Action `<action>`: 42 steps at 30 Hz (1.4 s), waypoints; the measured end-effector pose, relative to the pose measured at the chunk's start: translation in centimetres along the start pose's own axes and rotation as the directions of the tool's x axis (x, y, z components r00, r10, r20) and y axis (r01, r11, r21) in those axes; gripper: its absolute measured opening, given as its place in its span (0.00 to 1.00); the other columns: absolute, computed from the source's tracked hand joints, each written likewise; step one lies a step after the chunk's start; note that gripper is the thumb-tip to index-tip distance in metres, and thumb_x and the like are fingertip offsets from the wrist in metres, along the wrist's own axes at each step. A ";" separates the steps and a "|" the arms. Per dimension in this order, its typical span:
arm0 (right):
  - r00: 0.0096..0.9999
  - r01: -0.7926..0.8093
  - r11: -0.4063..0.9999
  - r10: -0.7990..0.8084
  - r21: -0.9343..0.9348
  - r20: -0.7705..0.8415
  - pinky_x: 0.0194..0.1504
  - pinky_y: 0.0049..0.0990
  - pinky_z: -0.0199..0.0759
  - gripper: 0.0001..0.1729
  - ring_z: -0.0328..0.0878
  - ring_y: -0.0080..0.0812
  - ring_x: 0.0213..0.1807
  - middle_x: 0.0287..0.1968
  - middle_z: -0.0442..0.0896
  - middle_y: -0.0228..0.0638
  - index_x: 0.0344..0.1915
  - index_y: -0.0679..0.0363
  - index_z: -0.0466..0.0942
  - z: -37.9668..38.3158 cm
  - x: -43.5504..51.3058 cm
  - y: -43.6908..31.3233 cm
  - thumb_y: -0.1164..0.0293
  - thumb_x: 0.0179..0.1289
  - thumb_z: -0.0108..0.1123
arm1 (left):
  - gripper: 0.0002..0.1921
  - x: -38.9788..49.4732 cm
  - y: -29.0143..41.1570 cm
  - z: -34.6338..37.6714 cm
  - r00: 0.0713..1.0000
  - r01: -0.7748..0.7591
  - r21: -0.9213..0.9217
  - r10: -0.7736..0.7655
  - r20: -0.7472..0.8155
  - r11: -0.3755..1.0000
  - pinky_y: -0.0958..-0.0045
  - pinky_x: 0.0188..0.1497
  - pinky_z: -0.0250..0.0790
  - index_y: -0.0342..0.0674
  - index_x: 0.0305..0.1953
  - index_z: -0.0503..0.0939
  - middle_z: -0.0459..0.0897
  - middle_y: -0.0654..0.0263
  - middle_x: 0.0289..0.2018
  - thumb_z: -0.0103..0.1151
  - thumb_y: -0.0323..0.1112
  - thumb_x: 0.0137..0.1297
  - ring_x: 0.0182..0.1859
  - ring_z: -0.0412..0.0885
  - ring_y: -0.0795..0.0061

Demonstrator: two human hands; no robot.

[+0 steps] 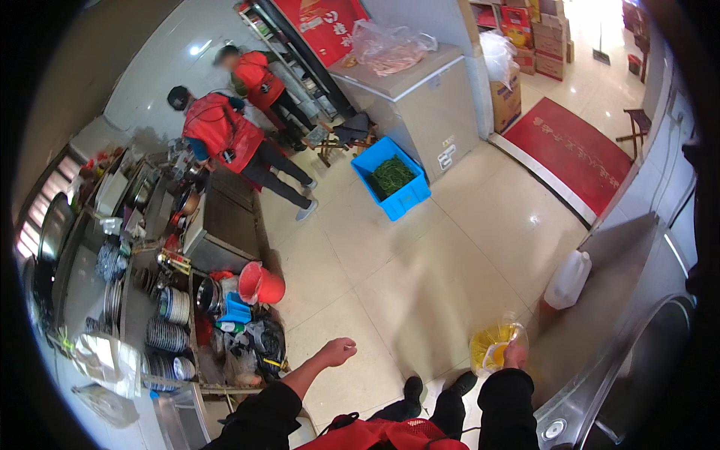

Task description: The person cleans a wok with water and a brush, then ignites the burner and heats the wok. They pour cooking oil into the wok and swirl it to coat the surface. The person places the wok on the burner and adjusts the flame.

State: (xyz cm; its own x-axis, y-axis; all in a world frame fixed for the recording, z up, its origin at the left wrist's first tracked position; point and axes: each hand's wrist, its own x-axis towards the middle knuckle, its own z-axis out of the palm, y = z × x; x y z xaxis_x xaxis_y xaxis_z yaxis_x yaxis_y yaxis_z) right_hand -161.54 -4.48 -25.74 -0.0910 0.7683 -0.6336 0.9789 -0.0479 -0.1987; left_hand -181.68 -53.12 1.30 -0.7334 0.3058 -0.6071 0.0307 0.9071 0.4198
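My right hand (514,356) grips a clear plastic jug of yellow liquid (488,339), apparently by its handle, at the lower right, beside the metal sink. To the left, my left hand (339,351) hangs over the tiled floor with its fingers curled together; whether it holds something small cannot be made out. A white translucent plastic canister (567,279) stands by the sink's side, beyond the jug. Farther ahead, a blue plastic crate (413,199) holds leafy greens (391,177) on the floor.
Shelves of stacked plates (167,336) and a red bucket (262,283) line the left. Two people in red vests (222,132) stand at the counter, upper left. A chest freezer (424,107) is behind the crate. A red mat (571,149) lies at the doorway. The sink (582,399) borders my right.
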 end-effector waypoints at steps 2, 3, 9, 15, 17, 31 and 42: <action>0.994 0.059 0.997 -0.063 0.051 0.084 0.50 0.45 0.75 0.25 0.82 0.51 0.49 0.45 0.84 0.54 0.42 0.66 0.83 1.1 -0.4 -0.5 0.53 0.63 0.57 | 0.22 -0.5 0.3 -0.6 1.000 0.010 -0.044 -0.009 0.004 0.999 0.65 0.53 0.74 0.37 0.52 0.80 0.84 0.54 0.49 0.57 0.48 0.66 0.51 0.83 0.61; 0.988 0.081 0.992 -0.093 0.100 0.124 0.50 0.45 0.75 0.24 0.82 0.50 0.49 0.45 0.84 0.54 0.42 0.66 0.83 1.8 -0.9 -1.0 0.55 0.63 0.57 | 0.22 -0.6 0.6 -0.9 0.999 -0.036 -0.026 0.036 0.001 0.999 0.65 0.53 0.74 0.37 0.51 0.80 0.84 0.54 0.49 0.57 0.48 0.66 0.50 0.83 0.61; 0.826 0.455 0.841 -0.521 0.292 0.216 0.23 0.32 0.74 0.14 0.81 0.36 0.20 0.21 0.81 0.42 0.27 0.72 0.79 2.2 -10.9 -4.1 0.70 0.59 0.55 | 0.22 -0.3 3.3 -4.0 0.978 -0.164 -0.064 0.171 0.118 0.984 0.67 0.55 0.72 0.38 0.52 0.80 0.85 0.58 0.47 0.57 0.48 0.67 0.50 0.81 0.66; 0.776 0.553 0.788 -0.605 0.272 0.175 0.26 0.35 0.76 0.13 0.82 0.34 0.21 0.19 0.81 0.43 0.25 0.68 0.80 -1.3 -23.2 3.5 0.68 0.56 0.55 | 0.19 0.4 3.1 -5.6 0.884 -0.373 -0.272 0.428 0.187 0.887 0.67 0.47 0.72 0.39 0.47 0.82 0.85 0.58 0.40 0.57 0.48 0.65 0.44 0.81 0.68; 0.815 0.473 0.766 -0.568 0.435 0.114 0.23 0.34 0.74 0.11 0.78 0.30 0.18 0.18 0.79 0.38 0.25 0.67 0.79 -1.1 -26.1 10.6 0.71 0.56 0.53 | 0.18 0.2 2.3 -5.6 0.843 -0.452 -0.289 0.510 0.171 0.844 0.67 0.44 0.73 0.39 0.45 0.82 0.85 0.59 0.37 0.57 0.47 0.65 0.41 0.81 0.70; 0.997 -0.025 0.887 -0.009 0.461 0.071 0.31 0.37 0.76 0.11 0.78 0.32 0.26 0.27 0.80 0.38 0.38 0.65 0.77 7.4 -50.7 42.7 0.68 0.66 0.52 | 0.13 -0.3 -4.0 -2.6 0.718 -0.365 -0.258 0.447 0.534 0.894 0.71 0.17 0.58 0.42 0.21 0.74 0.69 0.71 0.13 0.52 0.38 0.62 0.15 0.65 0.78; 0.971 0.131 0.413 0.131 0.901 -0.201 0.20 0.33 0.69 0.09 0.75 0.29 0.23 0.26 0.78 0.33 0.39 0.60 0.76 9.1 -61.7 60.0 0.65 0.67 0.54 | 0.06 -17.9 7.6 15.9 0.398 -0.495 -0.105 0.333 0.855 0.862 0.79 0.28 0.65 0.44 0.34 0.77 0.73 0.74 0.25 0.55 0.38 0.66 0.27 0.71 0.83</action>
State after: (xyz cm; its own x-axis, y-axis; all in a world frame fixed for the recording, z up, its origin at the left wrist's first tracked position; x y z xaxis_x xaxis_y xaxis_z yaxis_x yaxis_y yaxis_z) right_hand -98.82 -60.53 -5.40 0.0768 0.8679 -0.4908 0.2272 -0.4945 -0.8390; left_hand -157.52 -47.06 4.66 0.2989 0.6711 -0.6784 0.3183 0.6001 0.7339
